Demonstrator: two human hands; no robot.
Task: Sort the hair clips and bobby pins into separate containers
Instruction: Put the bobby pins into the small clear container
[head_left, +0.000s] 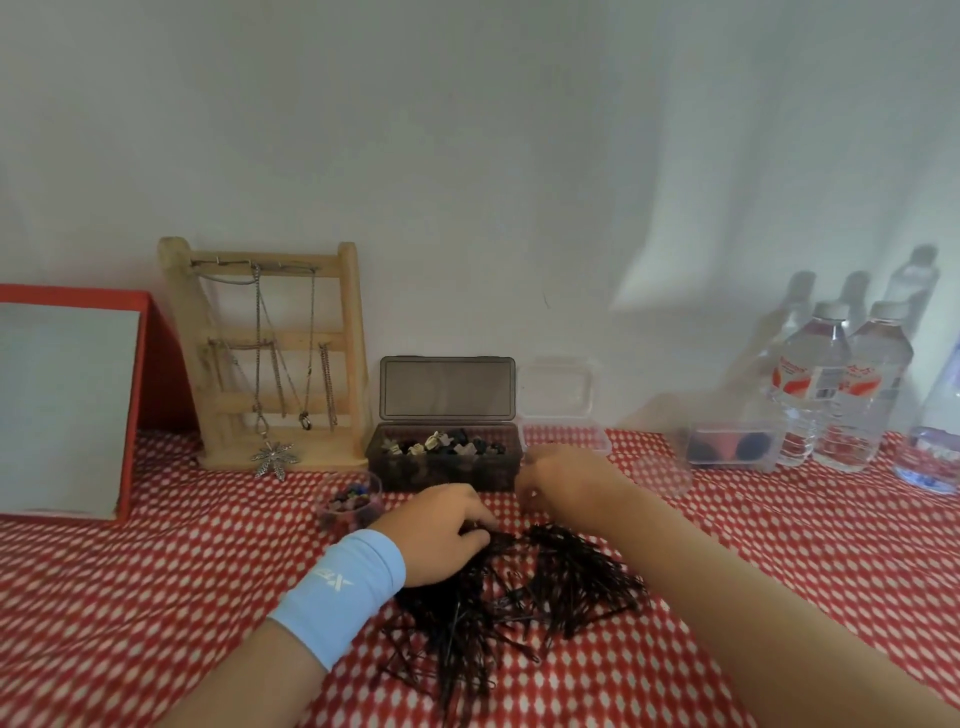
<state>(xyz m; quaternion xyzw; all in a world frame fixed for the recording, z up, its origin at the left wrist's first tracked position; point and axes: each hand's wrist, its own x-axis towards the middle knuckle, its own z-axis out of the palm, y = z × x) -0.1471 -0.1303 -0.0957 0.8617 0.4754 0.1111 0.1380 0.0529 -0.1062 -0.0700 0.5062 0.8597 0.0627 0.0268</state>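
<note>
Red-and-white cloth (156, 597) carries a large heap of bobby pins (545, 597) under the left hand (441, 530), whose curled fingers pinch some at its far edge. Just beyond the fingers, hair clips (441, 448) already sit in the dark box (441, 475), so mainly pins seem left. The right hand (563, 480), blurred beside the clear container (576, 436), has an unreadable grip; open cloth lies right of it.

Soft, dimmish light falls from the right, casting pale shadows of the water bottles (841, 384) on the wall (467, 156), the right hand (566, 483) blurs, and the edges bow.
</note>
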